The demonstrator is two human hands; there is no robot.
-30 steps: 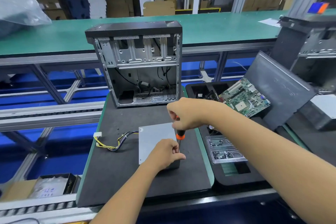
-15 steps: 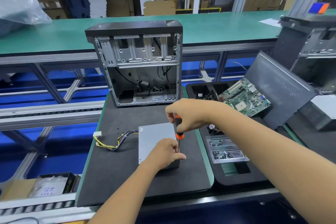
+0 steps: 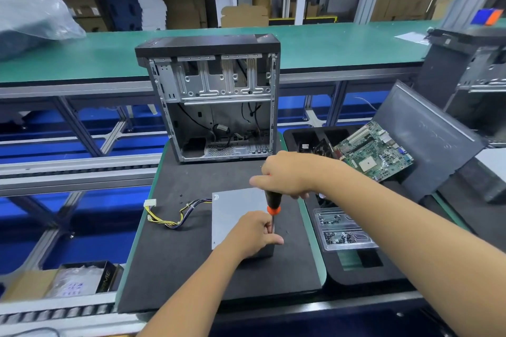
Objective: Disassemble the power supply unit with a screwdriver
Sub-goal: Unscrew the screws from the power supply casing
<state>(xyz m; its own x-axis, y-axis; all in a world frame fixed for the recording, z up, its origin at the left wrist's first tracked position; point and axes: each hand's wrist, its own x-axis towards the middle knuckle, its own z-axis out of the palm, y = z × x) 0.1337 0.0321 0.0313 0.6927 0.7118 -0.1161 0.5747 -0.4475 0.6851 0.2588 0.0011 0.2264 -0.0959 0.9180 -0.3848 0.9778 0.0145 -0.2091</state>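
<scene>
A grey metal power supply unit (image 3: pixel 235 210) lies flat on the black foam mat (image 3: pixel 191 268), its yellow and black cable bundle (image 3: pixel 175 213) trailing left to a white plug. A screwdriver (image 3: pixel 272 204) with a black handle and orange collar stands upright at the unit's right edge. My right hand (image 3: pixel 287 175) grips its handle from above. My left hand (image 3: pixel 254 232) rests on the unit's near right corner, fingers pinched around the shaft low down. The tip is hidden by those fingers.
An open, emptied computer case (image 3: pixel 216 101) stands at the back of the mat. To the right, a black tray (image 3: pixel 356 276) holds a green motherboard (image 3: pixel 375 156) and clear plastic packs (image 3: pixel 342 230); a dark side panel (image 3: pixel 427 139) leans behind. A carton (image 3: pixel 82 279) sits lower left.
My right hand has turned slightly on the screwdriver handle, showing more of the black grip. My left hand and the power supply unit stay where they were.
</scene>
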